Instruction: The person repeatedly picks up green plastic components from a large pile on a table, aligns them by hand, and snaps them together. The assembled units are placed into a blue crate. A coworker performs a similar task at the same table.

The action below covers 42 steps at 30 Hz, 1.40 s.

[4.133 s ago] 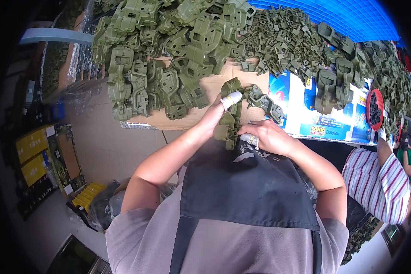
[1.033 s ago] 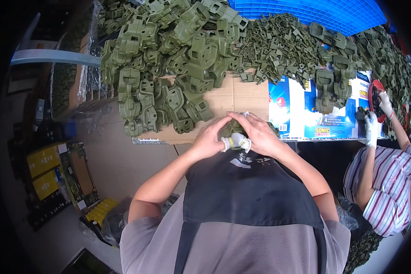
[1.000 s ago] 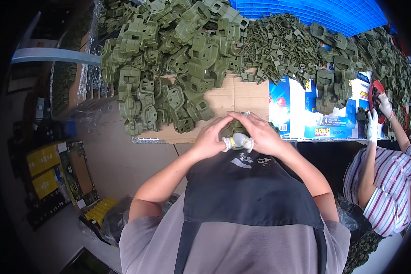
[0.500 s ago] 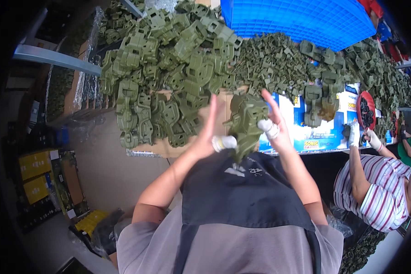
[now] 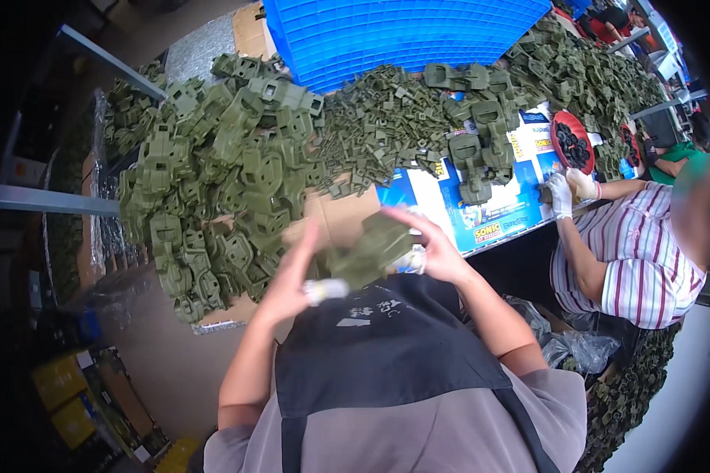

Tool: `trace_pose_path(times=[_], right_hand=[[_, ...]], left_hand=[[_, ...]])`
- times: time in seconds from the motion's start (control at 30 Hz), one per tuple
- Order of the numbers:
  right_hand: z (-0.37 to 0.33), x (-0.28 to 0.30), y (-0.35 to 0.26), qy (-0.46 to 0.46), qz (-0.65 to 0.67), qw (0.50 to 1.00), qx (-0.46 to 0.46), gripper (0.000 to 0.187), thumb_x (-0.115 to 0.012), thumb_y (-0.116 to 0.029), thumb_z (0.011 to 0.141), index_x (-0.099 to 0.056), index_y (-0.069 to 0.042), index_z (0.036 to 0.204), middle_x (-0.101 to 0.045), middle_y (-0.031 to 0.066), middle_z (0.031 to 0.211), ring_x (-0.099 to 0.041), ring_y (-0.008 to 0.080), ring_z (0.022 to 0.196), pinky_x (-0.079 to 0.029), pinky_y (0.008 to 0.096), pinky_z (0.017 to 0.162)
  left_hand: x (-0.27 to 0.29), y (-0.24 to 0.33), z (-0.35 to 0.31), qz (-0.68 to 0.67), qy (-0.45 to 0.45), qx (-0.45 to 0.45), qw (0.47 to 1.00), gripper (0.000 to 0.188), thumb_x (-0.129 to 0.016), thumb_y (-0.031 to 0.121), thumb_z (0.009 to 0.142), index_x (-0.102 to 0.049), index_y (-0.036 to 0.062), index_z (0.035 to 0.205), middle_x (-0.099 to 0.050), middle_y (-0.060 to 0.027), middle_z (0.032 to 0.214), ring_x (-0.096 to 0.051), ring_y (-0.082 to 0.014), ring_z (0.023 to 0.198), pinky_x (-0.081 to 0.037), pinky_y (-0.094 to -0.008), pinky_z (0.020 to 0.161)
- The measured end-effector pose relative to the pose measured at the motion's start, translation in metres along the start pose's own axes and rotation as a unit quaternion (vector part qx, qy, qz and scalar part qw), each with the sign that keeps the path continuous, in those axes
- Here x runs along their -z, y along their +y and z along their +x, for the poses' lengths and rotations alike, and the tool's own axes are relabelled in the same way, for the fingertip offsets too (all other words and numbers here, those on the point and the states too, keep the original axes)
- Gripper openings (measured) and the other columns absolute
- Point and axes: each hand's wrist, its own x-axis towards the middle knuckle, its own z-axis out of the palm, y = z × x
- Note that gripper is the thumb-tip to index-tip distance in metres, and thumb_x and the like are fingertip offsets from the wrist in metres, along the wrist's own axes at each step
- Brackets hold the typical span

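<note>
In front of my black apron, an olive-green moulded plastic body shell [image 5: 371,251] is held slanting and smeared by motion. My right hand [image 5: 440,251] grips its right end, fingers over the top and a white-wrapped thumb beneath. At the other end is my left hand [image 5: 288,282], its white-wrapped thumb close to the shell; blur hides whether its fingers press on it. Beyond my left hand lies a big heap of similar green shells [image 5: 237,150]. A pile of small green parts [image 5: 386,118] spreads farther off, near the middle.
A blue plastic crate [image 5: 402,39] stands behind the piles. Cardboard [image 5: 343,214] and blue-and-white printed sheets [image 5: 481,209] cover the table. On the right, a co-worker in a striped shirt [image 5: 631,252] works with gloved hands beside a red bowl [image 5: 572,142] of black parts. Metal posts [image 5: 55,200] rise at left.
My view has swung right, so the table and heaps appear farther left. The shell has turned from nearly upright to slanting, and my right hand has closed on it.
</note>
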Motion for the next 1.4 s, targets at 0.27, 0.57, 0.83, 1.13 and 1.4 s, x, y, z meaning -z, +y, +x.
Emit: trace_pose_path(times=[0.27, 0.57, 0.83, 1.13, 1.4], right_hand=[[-0.011, 0.015, 0.000, 0.044, 0.014, 0.999, -0.019, 0.063, -0.074, -0.013, 0.066, -0.047, -0.003, 0.122, -0.049, 0.0082, 0.122, -0.049, 0.0184, 0.110, -0.038, 0.0309, 0.094], [0.033, 0.210, 0.084, 0.344, 0.098, 0.927, 0.116, 0.046, -0.061, -0.013, 0.080, -0.048, -0.007, 0.125, -0.052, 0.0113, 0.119, -0.052, 0.0224, 0.105, -0.045, 0.0354, 0.088], [0.102, 0.422, 0.162, 0.448, -0.584, 0.665, 0.125, 0.056, -0.051, -0.010, 0.075, -0.045, -0.015, 0.130, -0.061, 0.0189, 0.105, -0.060, 0.0340, 0.090, -0.044, 0.0418, 0.079], [0.114, 0.064, -0.009, 0.027, -0.403, 0.909, 0.107, 0.046, -0.062, -0.016, 0.080, -0.050, -0.006, 0.123, -0.046, 0.0127, 0.130, -0.040, 0.0247, 0.123, -0.028, 0.0350, 0.103], [0.061, -0.054, -0.025, -0.399, -0.275, 0.875, 0.008, 0.091, -0.052, 0.006, 0.057, -0.022, -0.015, 0.140, -0.043, 0.0211, 0.129, -0.044, 0.0374, 0.117, -0.036, 0.0430, 0.100]], left_hand=[[0.007, 0.024, 0.004, -0.108, 0.098, -0.043, 0.988, 0.071, -0.080, 0.015, 0.062, -0.046, 0.0051, 0.124, -0.052, -0.0112, 0.122, -0.051, -0.0208, 0.112, -0.038, -0.0349, 0.097], [0.063, -0.039, 0.012, 0.219, 0.316, -0.003, 0.923, 0.099, -0.077, 0.038, 0.065, -0.021, 0.0054, 0.139, -0.022, -0.0189, 0.143, -0.019, -0.0323, 0.133, -0.017, -0.0412, 0.108], [0.163, -0.146, -0.145, 0.252, 0.464, 0.315, 0.789, 0.092, -0.079, 0.020, 0.063, -0.027, 0.0166, 0.139, -0.053, -0.0189, 0.118, -0.052, -0.0344, 0.106, -0.039, -0.0414, 0.092], [0.154, 0.005, -0.113, 0.346, 0.382, 0.114, 0.849, 0.065, -0.082, 0.023, 0.053, -0.058, 0.0088, 0.111, -0.056, -0.0103, 0.111, -0.051, -0.0260, 0.106, -0.042, -0.0380, 0.090], [0.068, 0.018, -0.046, -0.058, 0.023, -0.036, 0.997, 0.059, -0.080, 0.021, 0.059, -0.058, 0.0080, 0.112, -0.054, -0.0077, 0.113, -0.050, -0.0209, 0.104, -0.040, -0.0339, 0.089]])
